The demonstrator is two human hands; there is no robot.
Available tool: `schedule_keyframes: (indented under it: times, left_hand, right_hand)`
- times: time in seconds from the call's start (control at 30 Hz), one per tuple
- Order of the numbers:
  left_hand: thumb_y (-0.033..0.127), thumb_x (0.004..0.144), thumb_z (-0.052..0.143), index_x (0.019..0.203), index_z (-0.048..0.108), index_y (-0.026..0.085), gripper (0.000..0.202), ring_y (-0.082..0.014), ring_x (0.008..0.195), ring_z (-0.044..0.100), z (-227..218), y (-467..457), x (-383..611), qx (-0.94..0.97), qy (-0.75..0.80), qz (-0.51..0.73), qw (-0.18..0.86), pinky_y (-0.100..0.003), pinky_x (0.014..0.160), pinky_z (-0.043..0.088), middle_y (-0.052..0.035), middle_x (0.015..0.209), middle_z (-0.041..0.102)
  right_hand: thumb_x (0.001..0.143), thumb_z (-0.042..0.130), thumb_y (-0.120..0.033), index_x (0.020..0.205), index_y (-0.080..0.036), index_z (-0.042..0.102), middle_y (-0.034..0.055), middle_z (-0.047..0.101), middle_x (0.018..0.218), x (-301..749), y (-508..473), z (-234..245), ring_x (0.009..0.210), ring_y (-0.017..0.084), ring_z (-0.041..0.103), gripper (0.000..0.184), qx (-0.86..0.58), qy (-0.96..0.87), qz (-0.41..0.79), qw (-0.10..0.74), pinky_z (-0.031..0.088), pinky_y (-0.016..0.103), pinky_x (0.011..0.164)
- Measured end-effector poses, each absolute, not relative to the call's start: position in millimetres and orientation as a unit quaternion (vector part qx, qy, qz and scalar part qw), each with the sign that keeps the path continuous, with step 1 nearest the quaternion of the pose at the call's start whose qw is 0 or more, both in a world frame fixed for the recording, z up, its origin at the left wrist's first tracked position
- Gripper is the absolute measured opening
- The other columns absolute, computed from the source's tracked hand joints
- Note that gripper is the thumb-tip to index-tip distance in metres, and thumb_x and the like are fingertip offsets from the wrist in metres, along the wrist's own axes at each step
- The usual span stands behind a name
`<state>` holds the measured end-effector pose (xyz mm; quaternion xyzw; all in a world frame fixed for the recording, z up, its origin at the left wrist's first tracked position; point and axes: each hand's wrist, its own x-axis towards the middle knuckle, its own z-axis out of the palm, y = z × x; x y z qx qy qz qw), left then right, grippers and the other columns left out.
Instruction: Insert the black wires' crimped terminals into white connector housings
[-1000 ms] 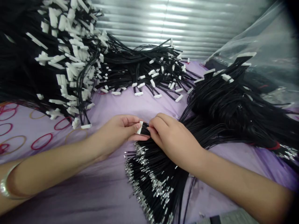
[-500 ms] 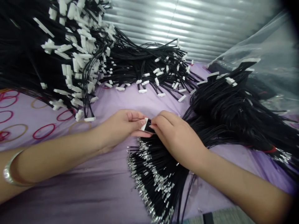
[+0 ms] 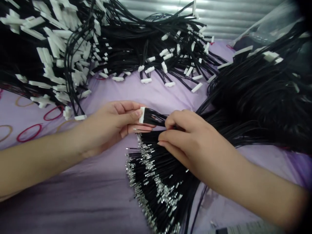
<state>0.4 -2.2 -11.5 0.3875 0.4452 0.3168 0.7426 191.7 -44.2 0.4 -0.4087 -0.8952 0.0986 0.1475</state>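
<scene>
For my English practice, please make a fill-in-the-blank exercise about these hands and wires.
The left hand pinches a white plastic connector with black ____ running from it. The right hand touches a black wire bundle ending in ____ metal terminals. The bundle lies on a ____ cloth.

Missing words: wires; silver; purple.

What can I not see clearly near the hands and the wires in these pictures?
Head view: the left hand hides one side of the white connector.
Head view: the right hand hides where the black wires go.
Head view: the bottom edge cuts off the metal-tipped wire bundle.
</scene>
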Motion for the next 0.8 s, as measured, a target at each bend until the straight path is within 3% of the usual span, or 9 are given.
schedule_keyframes:
  times: [0.13,0.27,0.5,0.8]
  left_hand:
    - [0.018,0.077,0.062,0.083,0.066,0.013,0.008,-0.0089,0.072,0.067,-11,-6,1,0.396,0.45,0.35,0.719,-0.015,0.072,0.056,-0.0025,0.08,0.07]
    - [0.017,0.076,0.063,0.081,0.066,0.014,0.007,-0.0095,0.069,0.067,-11,-10,4,0.413,0.443,0.37,0.705,-0.018,0.071,0.057,-0.0007,0.076,0.069]
    - [0.021,0.077,0.062,0.086,0.067,0.015,0.012,-0.0095,0.074,0.067,-11,-8,2,0.429,0.442,0.331,0.715,-0.016,0.073,0.056,-0.0019,0.082,0.071]
    - [0.017,0.078,0.061,0.085,0.065,0.012,0.01,-0.0101,0.076,0.069,-10,-6,3,0.416,0.465,0.308,0.718,-0.016,0.075,0.057,-0.0018,0.083,0.07]
  right_hand:
    - [0.085,0.049,-0.013,0.081,-0.015,0.061,0.0068,0.053,0.092,192,-47,9,0.085,0.017,0.048,0.013,-0.415,-0.887,0.11,0.172,0.042,0.031,0.074]
    - [0.089,0.044,-0.019,0.083,-0.015,0.057,0.0024,0.055,0.074,190,-51,17,0.068,0.012,0.049,0.015,-0.447,-0.857,0.103,0.233,0.039,0.025,0.061]
    - [0.086,0.051,-0.019,0.081,-0.016,0.06,-0.0031,0.059,0.07,186,-44,6,0.064,0.005,0.053,0.011,-0.457,-0.833,0.171,0.26,0.039,0.018,0.058]
    - [0.079,0.056,-0.017,0.072,-0.018,0.063,-0.0052,0.061,0.062,186,-39,4,0.053,0.004,0.053,0.01,-0.522,-0.78,0.212,0.272,0.038,0.018,0.052]
